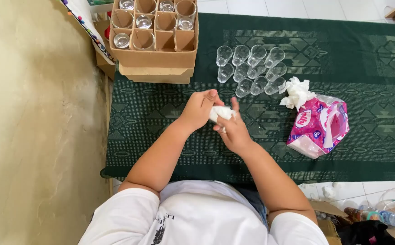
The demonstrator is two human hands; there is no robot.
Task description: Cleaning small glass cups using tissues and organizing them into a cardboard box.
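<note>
Table: dark green patterned cloth [170,118].
Left hand [199,109]: holds something hidden by white tissue [221,112].
Right hand [233,131]: pinches tissue; rub gently.
Clear small glasses [252,68]: beyond the hands.

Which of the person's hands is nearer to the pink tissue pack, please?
The right hand is nearer: the tissue pack lies just off to its right. The left hand sits further away, on the far side of the right hand.

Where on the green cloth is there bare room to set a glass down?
The green cloth is bare right of the glasses and beyond the pink tissue pack. Another bare strip lies left of the left hand, below the cardboard box. It is crowded around the glasses, the pack, and both hands, where the right hand meets a tissue.
</note>
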